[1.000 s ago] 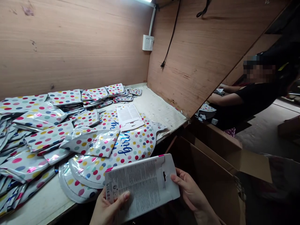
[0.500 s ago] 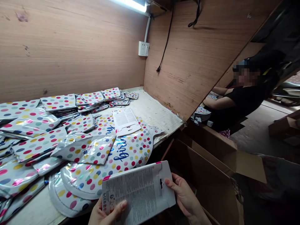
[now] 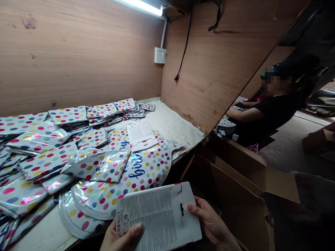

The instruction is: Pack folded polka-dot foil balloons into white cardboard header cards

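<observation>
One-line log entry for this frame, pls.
left hand: grips printed packet | right hand: at its hang-hole end | dotted foil balloons: on table

Folded packs [image 3: 49, 157] left of and beyond the grip, open carton [image 3: 281, 186] to its right.
Just beyond the held package [image 3: 162, 214], flat sheets [image 3: 149, 162] lie on the table [image 3: 172, 115], with a card [image 3: 142, 134] on top of them and folded packs overlapping their left part. More packs line the foot of the back wall [image 3: 91, 52], farther off. Ahead and right of the grip, a cable [image 3: 185, 48] hangs against the side wall [image 3: 222, 69]; past that wall is a person [image 3: 274, 111].
</observation>
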The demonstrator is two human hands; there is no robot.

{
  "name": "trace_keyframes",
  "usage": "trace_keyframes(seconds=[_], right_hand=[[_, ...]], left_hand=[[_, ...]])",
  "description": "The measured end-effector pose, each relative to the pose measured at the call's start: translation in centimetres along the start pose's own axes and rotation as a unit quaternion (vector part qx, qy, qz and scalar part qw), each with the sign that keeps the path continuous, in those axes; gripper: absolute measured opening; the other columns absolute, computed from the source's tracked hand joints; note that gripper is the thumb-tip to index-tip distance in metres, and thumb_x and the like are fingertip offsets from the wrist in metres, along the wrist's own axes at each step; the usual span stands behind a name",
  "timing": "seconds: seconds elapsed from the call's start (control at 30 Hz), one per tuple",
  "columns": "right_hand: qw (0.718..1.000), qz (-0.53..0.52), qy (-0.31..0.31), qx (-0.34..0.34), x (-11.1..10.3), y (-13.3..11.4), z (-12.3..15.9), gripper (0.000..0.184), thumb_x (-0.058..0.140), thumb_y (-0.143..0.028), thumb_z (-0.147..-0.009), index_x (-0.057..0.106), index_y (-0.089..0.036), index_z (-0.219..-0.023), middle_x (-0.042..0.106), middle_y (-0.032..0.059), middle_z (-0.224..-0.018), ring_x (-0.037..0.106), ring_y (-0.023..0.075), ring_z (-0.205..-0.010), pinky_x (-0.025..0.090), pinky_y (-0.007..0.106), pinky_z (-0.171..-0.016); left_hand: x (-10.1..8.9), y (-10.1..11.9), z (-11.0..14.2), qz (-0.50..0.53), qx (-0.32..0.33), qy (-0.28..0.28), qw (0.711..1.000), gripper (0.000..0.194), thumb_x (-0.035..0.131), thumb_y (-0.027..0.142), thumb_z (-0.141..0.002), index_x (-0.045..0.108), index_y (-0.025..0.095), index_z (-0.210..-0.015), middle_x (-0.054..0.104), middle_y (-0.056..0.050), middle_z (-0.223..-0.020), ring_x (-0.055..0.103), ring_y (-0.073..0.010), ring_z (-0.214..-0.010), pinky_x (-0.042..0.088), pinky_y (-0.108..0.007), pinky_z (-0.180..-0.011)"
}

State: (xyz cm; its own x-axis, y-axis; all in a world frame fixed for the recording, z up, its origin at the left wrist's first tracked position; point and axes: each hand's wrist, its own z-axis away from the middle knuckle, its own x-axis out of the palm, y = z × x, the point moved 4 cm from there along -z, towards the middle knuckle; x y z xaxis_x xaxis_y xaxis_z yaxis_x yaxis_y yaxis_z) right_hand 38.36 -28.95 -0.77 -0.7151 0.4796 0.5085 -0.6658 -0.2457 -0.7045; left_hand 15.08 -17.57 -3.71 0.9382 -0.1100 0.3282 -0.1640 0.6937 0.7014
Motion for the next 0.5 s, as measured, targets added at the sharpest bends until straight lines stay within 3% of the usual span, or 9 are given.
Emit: trace_keyframes(seconds=[0.1, 0.27, 0.4, 0.5], right_hand=[[0.999, -0.044, -0.01, 0.012, 0.1, 0.4, 0.0, 0.045, 0.083, -0.036, -0.07, 0.067, -0.013, -0.105, 0.073, 0.011, -0.096, 0.069, 0.0255, -0.088, 0.051, 0.038, -0.082], [0.991, -0.128, 0.035, 0.023, -0.2, 1.4, -0.3, 0.037, 0.088, -0.03, -0.06, 0.071, -0.016, -0.091, 0.074, 0.0051, -0.082, 0.068, 0.0183, -0.072, 0.051, 0.029, -0.071], [0.984, -0.169, 0.042, 0.036, 0.1, 1.6, -0.6, 0.036, 0.088, -0.039, -0.057, 0.071, -0.019, -0.082, 0.074, 0.0037, -0.077, 0.069, 0.0223, -0.074, 0.053, 0.034, -0.074], [0.992, -0.119, 0.046, 0.006, 0.3, 0.6, -0.9, 0.036, 0.083, -0.045, -0.066, 0.071, -0.019, -0.087, 0.075, 0.0056, -0.084, 0.07, 0.0255, -0.081, 0.052, 0.039, -0.08]], left_hand=[[0.5, 0.5, 0.4, 0.017, -0.008, 0.002, 1.0, 0.084, 0.092, 0.03, -0.045, 0.057, 0.012, -0.119, 0.075, -0.015, -0.089, 0.071, -0.0391, -0.086, 0.055, -0.049, -0.08], [1.3, 1.2, 0.6, 0.009, -0.004, 0.0, 1.0, 0.073, 0.091, 0.029, -0.046, 0.061, 0.013, -0.111, 0.075, -0.014, -0.088, 0.071, -0.0383, -0.086, 0.056, -0.047, -0.078], [1.7, 1.2, 0.1, 0.008, 0.004, -0.019, 1.0, 0.062, 0.091, 0.028, -0.046, 0.064, 0.013, -0.099, 0.075, -0.014, -0.089, 0.071, -0.0368, -0.087, 0.057, -0.043, -0.079], [1.7, 1.3, -0.4, 0.001, 0.01, -0.011, 1.0, 0.058, 0.091, 0.028, -0.046, 0.064, 0.013, -0.095, 0.076, -0.014, -0.088, 0.071, -0.0353, -0.085, 0.057, -0.041, -0.076]])
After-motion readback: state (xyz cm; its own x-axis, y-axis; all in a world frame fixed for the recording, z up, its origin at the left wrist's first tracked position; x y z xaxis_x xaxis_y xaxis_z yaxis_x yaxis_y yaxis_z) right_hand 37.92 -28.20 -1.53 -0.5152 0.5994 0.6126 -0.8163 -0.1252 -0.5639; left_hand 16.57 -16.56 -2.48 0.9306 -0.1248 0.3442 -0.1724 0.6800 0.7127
